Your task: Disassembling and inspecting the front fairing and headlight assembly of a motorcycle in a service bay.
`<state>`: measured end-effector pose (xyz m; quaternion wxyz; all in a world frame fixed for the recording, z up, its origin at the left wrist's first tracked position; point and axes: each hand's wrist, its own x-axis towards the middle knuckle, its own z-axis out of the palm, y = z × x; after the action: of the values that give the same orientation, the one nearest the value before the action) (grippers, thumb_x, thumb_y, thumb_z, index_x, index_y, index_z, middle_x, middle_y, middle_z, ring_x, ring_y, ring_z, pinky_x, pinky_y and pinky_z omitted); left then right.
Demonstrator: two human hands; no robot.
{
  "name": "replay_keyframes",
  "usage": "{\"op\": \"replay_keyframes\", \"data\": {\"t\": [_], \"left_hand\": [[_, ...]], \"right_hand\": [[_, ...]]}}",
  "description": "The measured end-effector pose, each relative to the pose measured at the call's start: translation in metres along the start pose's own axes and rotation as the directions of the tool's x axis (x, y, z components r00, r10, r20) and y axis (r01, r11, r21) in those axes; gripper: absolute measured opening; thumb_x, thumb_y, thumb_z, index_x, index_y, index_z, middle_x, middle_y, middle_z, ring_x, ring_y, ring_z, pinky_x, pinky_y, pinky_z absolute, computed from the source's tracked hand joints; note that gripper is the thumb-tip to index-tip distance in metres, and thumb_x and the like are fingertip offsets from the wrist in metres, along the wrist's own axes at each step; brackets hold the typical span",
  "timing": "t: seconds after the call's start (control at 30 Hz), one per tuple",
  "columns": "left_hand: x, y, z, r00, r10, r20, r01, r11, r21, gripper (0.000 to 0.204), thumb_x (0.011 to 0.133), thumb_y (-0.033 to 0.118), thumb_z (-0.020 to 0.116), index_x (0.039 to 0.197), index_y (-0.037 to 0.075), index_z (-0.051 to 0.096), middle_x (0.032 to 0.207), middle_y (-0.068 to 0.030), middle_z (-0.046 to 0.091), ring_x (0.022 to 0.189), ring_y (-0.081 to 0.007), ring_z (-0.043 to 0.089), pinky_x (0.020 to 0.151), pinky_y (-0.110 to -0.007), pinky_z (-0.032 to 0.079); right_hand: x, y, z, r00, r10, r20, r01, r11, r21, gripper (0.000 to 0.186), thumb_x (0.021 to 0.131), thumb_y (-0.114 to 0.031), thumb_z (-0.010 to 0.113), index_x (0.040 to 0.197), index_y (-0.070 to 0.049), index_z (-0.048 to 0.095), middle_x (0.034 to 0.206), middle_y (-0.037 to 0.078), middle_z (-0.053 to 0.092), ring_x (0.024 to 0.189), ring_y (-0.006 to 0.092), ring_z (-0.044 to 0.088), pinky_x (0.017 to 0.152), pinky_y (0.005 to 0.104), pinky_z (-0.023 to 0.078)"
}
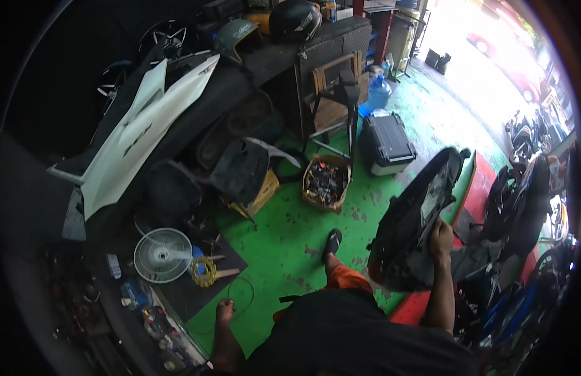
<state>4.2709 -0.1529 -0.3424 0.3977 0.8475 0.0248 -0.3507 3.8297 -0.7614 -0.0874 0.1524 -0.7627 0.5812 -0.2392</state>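
My right hand [441, 238] is closed on the edge of a large black moulded plastic motorcycle panel [400, 229], held up at my right side. The panel is tilted, its hollow side partly showing. Low on the left, my left hand [225, 310] hangs with the fingers curled in; whether anything is inside them is hidden. A thin wire loop [253, 294] shows right beside that hand, and I cannot tell if the fingers touch it.
A white fan [162, 255] sits at the left near a dark mat [209, 294]. Ahead are a cardboard box of small parts [326, 183], a black case [389, 143] and a wooden chair [333, 100]. White fairings [143, 138] lie at the far left; motorcycles [534, 276] line the right.
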Motion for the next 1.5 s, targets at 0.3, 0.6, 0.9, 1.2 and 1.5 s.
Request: {"op": "replay_keyframes", "data": {"t": [0.3,0.6,0.9,1.2,1.5], "left_hand": [[0.145,0.481,0.108,0.795,0.605,0.052,-0.603,0.797,-0.041,0.037,0.091,0.026,0.067,0.12,0.003,0.059,0.104,-0.0091,0.067,0.095,-0.019,0.063,0.085,-0.033,0.05],[0.213,0.812,0.182,0.481,0.873,0.079,-0.805,0.476,-0.355,0.03,0.094,0.02,0.066,0.12,0.005,0.061,0.1,-0.0023,0.066,0.089,-0.0092,0.062,0.077,-0.025,0.051],[0.274,0.53,0.216,0.708,0.575,0.409,-0.639,0.768,0.027,0.025,0.095,0.024,0.062,0.105,0.002,0.065,0.081,-0.0074,0.065,0.074,-0.0136,0.062,0.067,-0.033,0.05],[0.167,0.216,0.093,0.971,-0.153,0.185,0.144,0.987,0.066,0.04,0.098,0.042,0.054,0.094,0.003,0.061,0.068,-0.0061,0.058,0.059,-0.0151,0.057,0.054,-0.035,0.044],[0.01,0.133,0.083,0.977,-0.161,-0.137,0.148,0.984,-0.099,0.049,0.1,0.049,0.045,0.091,0.003,0.059,0.07,-0.0099,0.058,0.063,-0.0203,0.058,0.062,-0.039,0.047]], "right_hand": [[0.085,0.072,0.07,0.835,0.497,0.236,-0.441,0.862,-0.251,0.071,0.1,-0.056,0.027,0.105,0.003,0.067,0.104,0.03,0.064,0.104,0.0479,0.059,0.09,0.0525,0.046],[0.096,0.051,0.085,0.69,0.697,0.195,-0.602,0.702,-0.38,0.079,0.095,-0.066,0.026,0.106,-0.001,0.069,0.102,0.026,0.067,0.102,0.0473,0.061,0.086,0.0539,0.046],[0.124,0.012,0.134,0.919,0.362,0.158,-0.356,0.932,-0.062,0.071,0.099,-0.057,0.028,0.117,0.002,0.063,0.103,0.026,0.068,0.098,0.0459,0.064,0.081,0.0477,0.049],[0.172,-0.065,0.269,0.906,-0.169,0.388,0.192,0.981,-0.022,0.046,0.097,-0.041,0.039,0.101,-0.004,0.066,0.086,0.026,0.064,0.084,0.0496,0.06,0.069,0.0543,0.047],[0.087,-0.211,0.346,0.374,-0.638,0.673,0.731,0.65,0.209,0.036,0.093,-0.042,0.048,0.092,-0.007,0.06,0.078,0.022,0.063,0.077,0.0451,0.062,0.063,0.0548,0.047]]}}
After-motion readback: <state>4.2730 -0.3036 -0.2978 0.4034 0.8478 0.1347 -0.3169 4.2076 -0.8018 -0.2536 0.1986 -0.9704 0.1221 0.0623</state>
